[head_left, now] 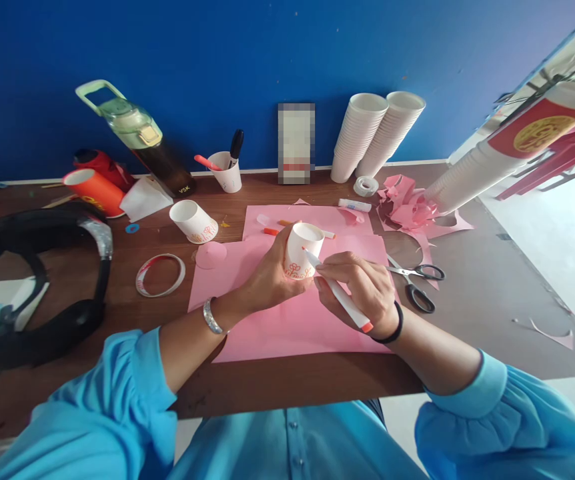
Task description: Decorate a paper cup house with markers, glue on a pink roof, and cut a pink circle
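Observation:
My left hand (270, 270) is wrapped round a white paper cup (303, 248) held above pink paper sheets (267, 327). Orange-red flowers are drawn along the cup's lower part. In my right hand (362, 287) is a white felt-tip pen (345, 303) with an orange end. Its tip lies close against the cup's side; whether it touches I cannot tell. Left of the sheets, a second paper cup (190, 220) with similar drawings stands upside down. Behind the held cup lie a few pens, partly hidden. Black-handled scissors (417, 273) rest right of my right hand.
At the back stand a bottle (152, 147), a cup with pens (228, 175) and stacked paper cups (360, 133). Tape (366, 186), a glue stick (355, 205) and crumpled pink paper (407, 203) lie to the right. A tape roll (141, 280) and black headgear (100, 287) lie left.

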